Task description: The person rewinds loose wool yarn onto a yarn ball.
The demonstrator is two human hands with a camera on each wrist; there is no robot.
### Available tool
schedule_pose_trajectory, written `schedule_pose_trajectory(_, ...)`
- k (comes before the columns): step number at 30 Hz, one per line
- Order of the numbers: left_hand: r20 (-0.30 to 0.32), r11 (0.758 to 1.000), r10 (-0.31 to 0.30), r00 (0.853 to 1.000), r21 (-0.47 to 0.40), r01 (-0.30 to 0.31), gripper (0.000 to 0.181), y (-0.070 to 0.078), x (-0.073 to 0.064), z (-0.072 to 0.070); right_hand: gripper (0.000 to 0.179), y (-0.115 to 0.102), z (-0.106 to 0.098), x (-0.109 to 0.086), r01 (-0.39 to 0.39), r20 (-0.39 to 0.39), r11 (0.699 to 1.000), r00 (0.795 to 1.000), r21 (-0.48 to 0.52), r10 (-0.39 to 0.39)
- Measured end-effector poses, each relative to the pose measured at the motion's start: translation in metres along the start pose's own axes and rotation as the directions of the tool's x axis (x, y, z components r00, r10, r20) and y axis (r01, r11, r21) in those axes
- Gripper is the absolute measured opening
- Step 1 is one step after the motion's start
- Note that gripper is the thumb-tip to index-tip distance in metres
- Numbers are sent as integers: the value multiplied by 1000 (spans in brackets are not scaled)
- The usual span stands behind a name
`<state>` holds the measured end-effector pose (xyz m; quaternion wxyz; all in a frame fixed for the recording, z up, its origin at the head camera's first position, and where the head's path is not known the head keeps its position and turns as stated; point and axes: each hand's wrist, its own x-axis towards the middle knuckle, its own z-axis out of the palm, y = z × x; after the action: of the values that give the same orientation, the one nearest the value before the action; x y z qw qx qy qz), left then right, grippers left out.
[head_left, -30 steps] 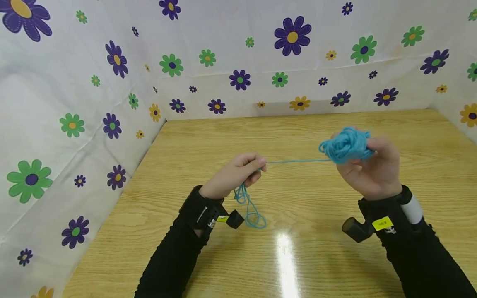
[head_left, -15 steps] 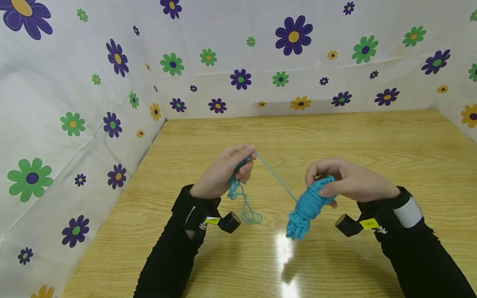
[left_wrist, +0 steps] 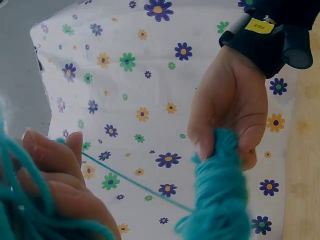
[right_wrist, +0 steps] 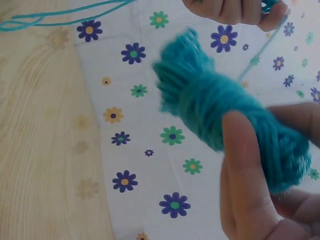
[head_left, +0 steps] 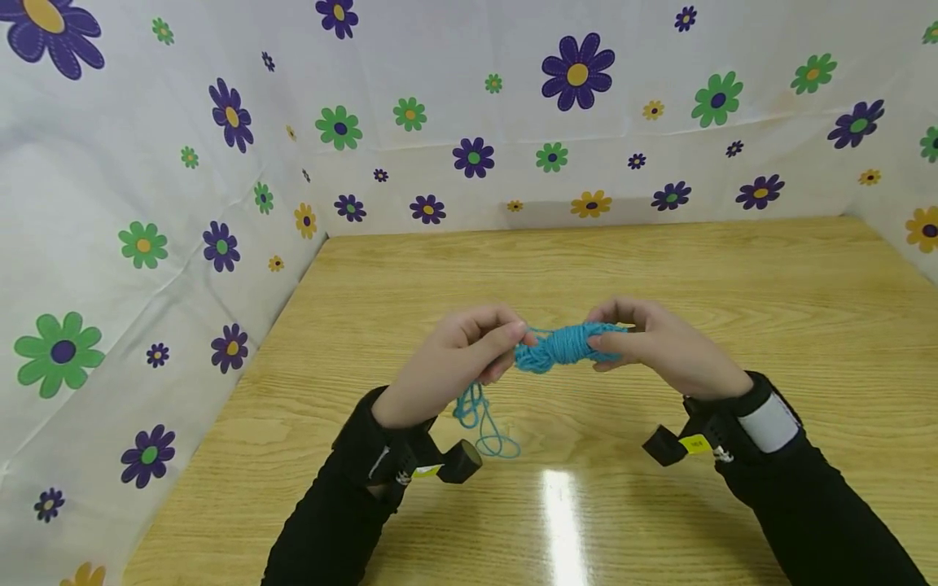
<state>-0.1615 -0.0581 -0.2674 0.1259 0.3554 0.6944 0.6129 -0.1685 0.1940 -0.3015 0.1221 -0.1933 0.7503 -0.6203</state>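
The blue yarn bundle (head_left: 567, 345), slanting down half a second ago, is now level above the table (head_left: 623, 521), my right hand (head_left: 670, 346) gripping one end, the other near my left hand (head_left: 465, 354), which pinches the strand (left_wrist: 136, 183). Loose loops (head_left: 465, 411) dangle below it. Flowered cloth (head_left: 440, 49) meets the table's far edge, well beyond both.

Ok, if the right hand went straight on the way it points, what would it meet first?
Probably the left hand: in the head view, the blue yarn bundle held by the right hand points toward it. Depth is unclear, so the bundle might pass beside it.
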Motion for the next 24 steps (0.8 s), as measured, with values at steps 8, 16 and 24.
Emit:
schedule_pose_trajectory(8, 42, 991, -9, 999, 133, 3, 20, -9, 5, 20, 11, -1, 7, 1, 214, -248, 892, 961, 399, -120)
schedule_pose_trajectory(16, 74, 987, -11, 997, 160, -1, 22, -20, 10, 26, 12, -6, 7, -3, 301, -262, 615, 952, 729, -155)
schedule_pose_trajectory(24, 79, 992, -52, 996, 120, 42, 25, -28, 15, 24, 19, -7, 5, -6, 270, -176, 471, 956, 839, -235)
